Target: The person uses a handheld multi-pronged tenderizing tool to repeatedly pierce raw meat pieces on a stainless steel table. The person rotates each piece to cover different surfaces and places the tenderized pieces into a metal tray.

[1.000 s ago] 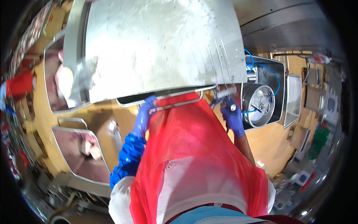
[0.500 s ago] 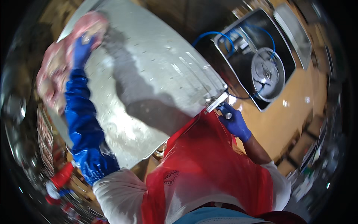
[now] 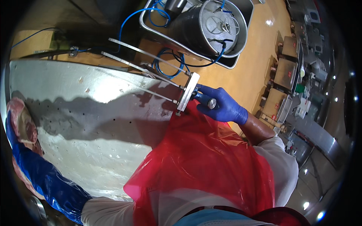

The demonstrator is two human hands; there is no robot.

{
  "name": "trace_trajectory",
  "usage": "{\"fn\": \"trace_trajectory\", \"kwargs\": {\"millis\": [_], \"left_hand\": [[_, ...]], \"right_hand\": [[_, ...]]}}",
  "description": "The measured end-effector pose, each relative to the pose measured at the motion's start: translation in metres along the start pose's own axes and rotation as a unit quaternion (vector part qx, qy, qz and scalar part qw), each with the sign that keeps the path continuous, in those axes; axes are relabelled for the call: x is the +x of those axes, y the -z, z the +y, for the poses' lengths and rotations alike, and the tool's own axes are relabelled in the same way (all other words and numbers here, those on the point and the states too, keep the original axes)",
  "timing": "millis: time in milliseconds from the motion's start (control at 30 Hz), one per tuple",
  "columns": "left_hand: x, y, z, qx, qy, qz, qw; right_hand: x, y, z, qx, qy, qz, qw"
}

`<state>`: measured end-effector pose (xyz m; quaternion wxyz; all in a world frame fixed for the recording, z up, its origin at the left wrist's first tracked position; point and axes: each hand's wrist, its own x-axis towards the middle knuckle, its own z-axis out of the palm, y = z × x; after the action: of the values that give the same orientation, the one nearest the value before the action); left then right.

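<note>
Hands (blue-gloved) grip metal handle [image 3: 206, 101], raw meat [image 3: 23, 128].

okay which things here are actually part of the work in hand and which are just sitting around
In use: right hand gripping the slicer handle; left hand on the raw meat; steel table.

Lying about: steel drum, blue hose, boxes.

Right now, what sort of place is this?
Probably a meat-processing floor: raw meat lies at the edge of a large steel table, the person wears a red apron, and a steel vessel stands nearby.
</note>
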<state>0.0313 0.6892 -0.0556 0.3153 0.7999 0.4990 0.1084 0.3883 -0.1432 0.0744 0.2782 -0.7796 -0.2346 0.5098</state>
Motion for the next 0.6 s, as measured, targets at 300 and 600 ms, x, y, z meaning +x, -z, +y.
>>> {"fn": "trace_trajectory", "kwargs": {"millis": [300, 600], "left_hand": [[-0.149, 0.012, -0.04, 0.369, -0.248, 0.051, 0.894], [-0.4, -0.074, 0.126, 0.082, 0.211, 0.219, 0.949]], "right_hand": [[-0.026, -0.024, -0.009, -0.034, 0.149, 0.036, 0.988], [-0.07, -0.079, 0.002, -0.116, 0.202, -0.058, 0.971]]}}
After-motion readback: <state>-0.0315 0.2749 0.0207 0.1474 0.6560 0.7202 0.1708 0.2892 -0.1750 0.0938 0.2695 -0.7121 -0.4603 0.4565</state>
